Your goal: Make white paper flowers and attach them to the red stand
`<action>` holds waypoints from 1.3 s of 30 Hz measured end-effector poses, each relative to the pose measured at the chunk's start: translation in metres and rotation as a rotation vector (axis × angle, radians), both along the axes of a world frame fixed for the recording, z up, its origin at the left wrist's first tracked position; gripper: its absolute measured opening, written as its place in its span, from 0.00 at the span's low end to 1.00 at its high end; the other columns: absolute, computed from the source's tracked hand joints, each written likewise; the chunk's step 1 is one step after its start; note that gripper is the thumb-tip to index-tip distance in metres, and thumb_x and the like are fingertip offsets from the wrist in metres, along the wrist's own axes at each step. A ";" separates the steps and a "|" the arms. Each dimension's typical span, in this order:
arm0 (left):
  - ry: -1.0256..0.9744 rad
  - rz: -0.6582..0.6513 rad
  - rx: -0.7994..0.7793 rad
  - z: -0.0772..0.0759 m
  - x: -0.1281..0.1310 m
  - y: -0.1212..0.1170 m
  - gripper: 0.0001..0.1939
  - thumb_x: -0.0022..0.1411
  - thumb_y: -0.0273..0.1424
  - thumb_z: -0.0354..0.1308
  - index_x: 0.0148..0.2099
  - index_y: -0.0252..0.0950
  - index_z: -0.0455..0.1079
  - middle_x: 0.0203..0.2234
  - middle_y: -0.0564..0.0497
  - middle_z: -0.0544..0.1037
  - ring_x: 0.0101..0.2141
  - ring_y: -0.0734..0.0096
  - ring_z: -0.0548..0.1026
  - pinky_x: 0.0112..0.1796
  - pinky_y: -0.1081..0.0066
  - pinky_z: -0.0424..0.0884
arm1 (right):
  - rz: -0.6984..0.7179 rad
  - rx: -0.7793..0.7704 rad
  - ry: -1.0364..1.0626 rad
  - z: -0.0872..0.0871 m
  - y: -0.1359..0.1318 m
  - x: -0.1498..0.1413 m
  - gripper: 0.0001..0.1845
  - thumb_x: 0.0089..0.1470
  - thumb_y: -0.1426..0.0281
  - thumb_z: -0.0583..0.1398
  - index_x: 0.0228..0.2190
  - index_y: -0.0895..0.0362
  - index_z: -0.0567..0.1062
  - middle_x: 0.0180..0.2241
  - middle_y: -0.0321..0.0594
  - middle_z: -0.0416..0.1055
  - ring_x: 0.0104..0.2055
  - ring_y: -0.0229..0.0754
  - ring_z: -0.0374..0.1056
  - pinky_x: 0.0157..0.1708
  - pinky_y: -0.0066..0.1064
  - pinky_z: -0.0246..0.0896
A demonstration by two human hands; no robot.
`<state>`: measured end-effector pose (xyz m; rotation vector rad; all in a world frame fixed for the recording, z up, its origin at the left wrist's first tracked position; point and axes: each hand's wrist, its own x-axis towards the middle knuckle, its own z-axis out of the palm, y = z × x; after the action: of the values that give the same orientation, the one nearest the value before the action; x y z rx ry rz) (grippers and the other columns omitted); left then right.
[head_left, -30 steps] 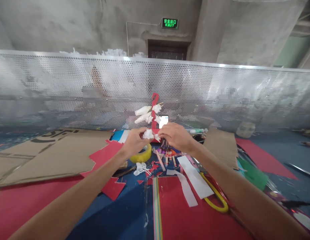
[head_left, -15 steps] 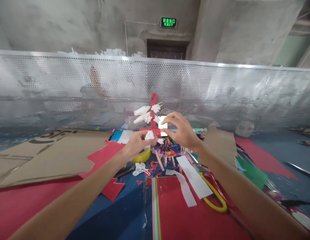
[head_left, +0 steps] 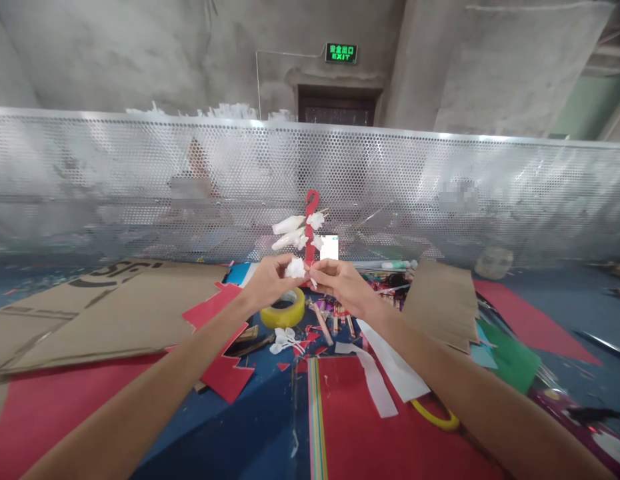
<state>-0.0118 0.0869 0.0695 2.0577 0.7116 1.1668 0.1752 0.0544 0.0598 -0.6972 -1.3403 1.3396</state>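
My left hand [head_left: 267,283] pinches a crumpled white tissue-like flower [head_left: 295,268] between thumb and fingers. Close beside it, my right hand [head_left: 343,280] has its fingertips pressed together around a thin white strip [head_left: 314,283]; whether the strip joins the flower is unclear. Just beyond both hands stands a red hooked paper piece [head_left: 313,199], bearing white buds [head_left: 289,225] on its left and small white blossoms [head_left: 316,221]. A bright phone-like screen [head_left: 329,247] is behind my right fingers. Below my left hand lies a yellow tape roll [head_left: 284,320], near small white spoon-shaped pieces [head_left: 285,340].
A perforated metal screen [head_left: 240,167] runs across the back. Cardboard lies at left [head_left: 120,320] and right [head_left: 435,300]. In front are a red sheet [head_left: 355,440], white paper strips [head_left: 380,390] and yellow-handled scissors [head_left: 443,421] partly under my right forearm. Crayons [head_left: 335,321] cluster centrally.
My right hand has come down and left from near the screen to meet my left hand, its fingers now closed on the thin strip. The white flower stays in my left hand.
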 end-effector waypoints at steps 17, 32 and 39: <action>0.021 -0.207 0.093 0.029 -0.035 -0.001 0.27 0.59 0.50 0.57 0.54 0.39 0.70 0.52 0.38 0.72 0.51 0.56 0.71 0.47 0.62 0.68 | 0.186 -0.139 0.102 -0.003 -0.008 -0.009 0.12 0.41 0.67 0.72 0.27 0.59 0.78 0.28 0.35 0.73 0.31 0.33 0.71 0.38 0.25 0.69; 0.066 0.027 0.099 0.006 0.000 -0.016 0.20 0.61 0.40 0.54 0.21 0.35 0.63 0.14 0.55 0.62 0.18 0.77 0.59 0.21 0.73 0.55 | -0.149 0.013 0.294 0.020 -0.016 -0.012 0.11 0.39 0.67 0.72 0.25 0.57 0.77 0.28 0.35 0.73 0.32 0.35 0.70 0.42 0.29 0.70; 0.292 0.062 0.123 -0.006 0.025 -0.019 0.22 0.67 0.41 0.46 0.23 0.35 0.64 0.15 0.56 0.62 0.18 0.76 0.59 0.22 0.74 0.54 | -0.259 -0.072 0.378 -0.010 0.010 -0.006 0.15 0.34 0.66 0.73 0.25 0.56 0.76 0.25 0.32 0.72 0.26 0.33 0.66 0.35 0.28 0.68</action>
<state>0.0133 0.0675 0.0637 2.3542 0.8644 0.9733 0.1688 0.0646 0.0497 -0.6060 -0.8724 1.2393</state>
